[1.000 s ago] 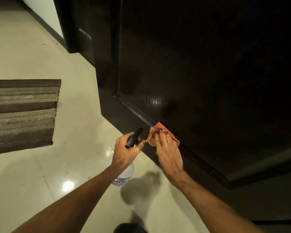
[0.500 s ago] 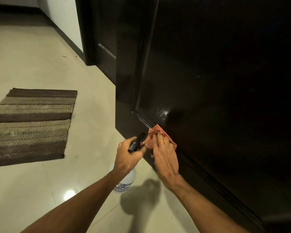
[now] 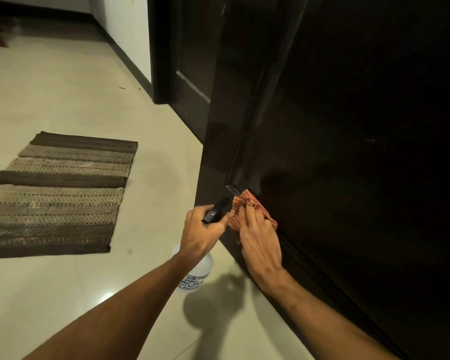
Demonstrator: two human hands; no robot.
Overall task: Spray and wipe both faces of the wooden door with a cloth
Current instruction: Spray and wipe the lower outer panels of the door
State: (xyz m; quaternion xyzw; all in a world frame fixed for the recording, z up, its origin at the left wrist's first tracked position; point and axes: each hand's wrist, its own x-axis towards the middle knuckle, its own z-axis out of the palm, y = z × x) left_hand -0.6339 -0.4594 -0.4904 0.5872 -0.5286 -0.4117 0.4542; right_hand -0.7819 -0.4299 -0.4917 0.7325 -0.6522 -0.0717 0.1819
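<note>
Here, the dark wooden door (image 3: 348, 126) fills everything ahead and to the right of both hands, its glossy panel edged by a raised moulding whose lower corner sits just beyond the fingertips. The pale tiled floor (image 3: 63, 87) spreads out left of the grip, and a brown striped mat (image 3: 63, 193) lies flat on it, well apart from the hands. Farther off, past the door's edge, stand a second dark door frame (image 3: 187, 61) and a white wall (image 3: 130, 29). The left hand (image 3: 200, 232) is curled round the neck of a spray bottle (image 3: 198, 271), whose black head (image 3: 216, 210) points toward the door; the translucent body with blue lettering hangs below the wrist, and what it contains cannot be told. Just right of it, nearly touching, the right hand (image 3: 260, 240) lies with fairly straight fingers pressing a red checked cloth (image 3: 244, 201) flat against the door's lower part, the fabric bunching out past the fingertips.
</note>
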